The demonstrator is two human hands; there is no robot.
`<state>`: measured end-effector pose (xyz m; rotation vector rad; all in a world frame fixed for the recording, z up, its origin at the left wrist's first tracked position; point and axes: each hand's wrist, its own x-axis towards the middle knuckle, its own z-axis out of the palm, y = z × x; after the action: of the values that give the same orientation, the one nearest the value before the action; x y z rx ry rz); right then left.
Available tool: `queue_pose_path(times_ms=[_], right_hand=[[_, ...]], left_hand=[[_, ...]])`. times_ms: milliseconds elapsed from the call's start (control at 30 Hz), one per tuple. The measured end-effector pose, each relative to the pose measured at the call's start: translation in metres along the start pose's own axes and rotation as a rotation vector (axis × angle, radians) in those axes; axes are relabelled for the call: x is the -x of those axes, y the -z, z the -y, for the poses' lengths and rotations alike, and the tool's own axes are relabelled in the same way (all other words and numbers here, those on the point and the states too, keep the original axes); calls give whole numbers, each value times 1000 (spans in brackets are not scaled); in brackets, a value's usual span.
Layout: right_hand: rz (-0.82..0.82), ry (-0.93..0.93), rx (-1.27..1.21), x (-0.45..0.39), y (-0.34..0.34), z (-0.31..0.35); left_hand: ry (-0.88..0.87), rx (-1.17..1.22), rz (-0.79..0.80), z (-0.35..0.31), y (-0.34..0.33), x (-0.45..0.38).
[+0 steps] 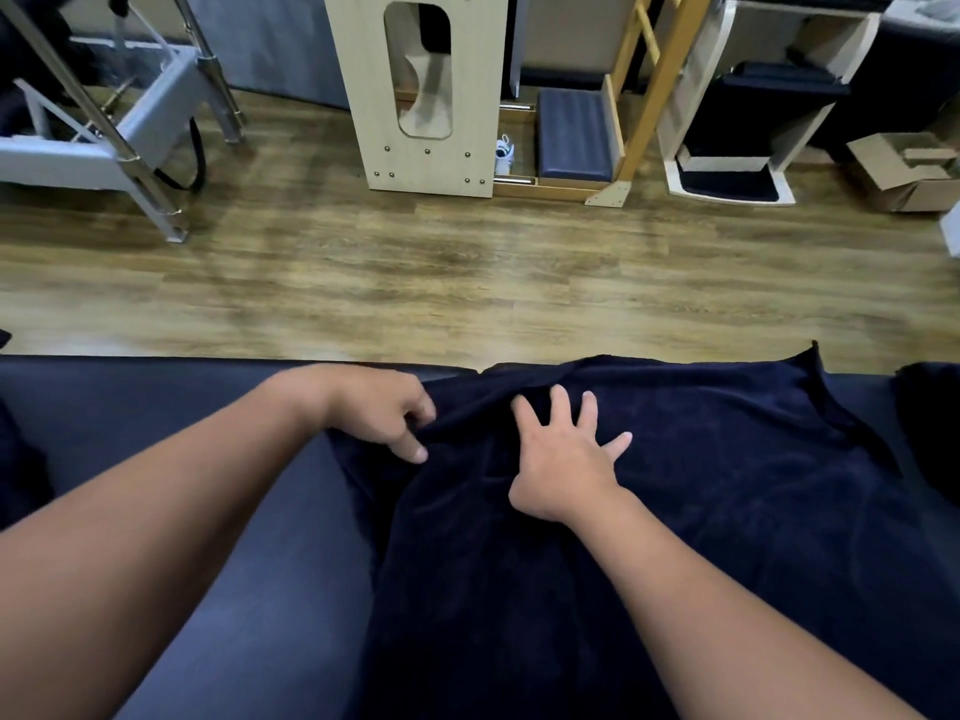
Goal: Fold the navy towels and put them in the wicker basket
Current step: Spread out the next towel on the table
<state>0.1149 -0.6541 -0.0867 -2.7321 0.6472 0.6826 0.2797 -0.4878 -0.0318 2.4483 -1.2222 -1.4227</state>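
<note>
Grip: left hand (pixel 382 410), fingers curled, pinching the left edge of the navy towel (pixel 675 511) and bunching it into a ridge. Right hand (pixel 563 454), fingers straight and spread, palm pressed flat on the towel just right of that ridge; it holds nothing.

Navy towel: one, spread unfolded over the right part of a dark blue padded surface (pixel 171 418). Its far edge lies along the surface's far edge; a far right corner is turned up into a small peak. Folds and creases run from the pinched edge toward the near side.

Padded surface: bare to the left of the towel, under the left forearm.

Floor (pixel 467 272): wood-look planks, beyond the padded surface.

Far side, left to right: grey metal-legged frame (pixel 104 127); pale wooden panel (pixel 421 90) with a rounded cut-out and brass studs; small white shoe (pixel 504 154) on the floor beside it; blue ribbed cushion (pixel 574 137) in a wooden frame; white curved-sided stand (pixel 727 122) holding dark padding; open cardboard box (pixel 909 171) at the far right.
</note>
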Motion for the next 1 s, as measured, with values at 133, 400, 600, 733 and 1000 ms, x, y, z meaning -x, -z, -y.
queue_pose_path(times_ms=[133, 400, 600, 733, 1000], right_hand=[[7, -16, -13, 0, 0, 1], [-43, -28, -9, 3, -6, 1], [-47, -40, 14, 3, -11, 2], [-74, -36, 11, -1, -4, 8], [-61, 354, 22, 3, -19, 45]], left_hand=[[71, 327, 105, 24, 0, 14], [192, -160, -552, 59, 66, 21], [445, -261, -442, 67, 24, -9], [303, 37, -923, 62, -28, -2], [757, 125, -558, 29, -111, 63]])
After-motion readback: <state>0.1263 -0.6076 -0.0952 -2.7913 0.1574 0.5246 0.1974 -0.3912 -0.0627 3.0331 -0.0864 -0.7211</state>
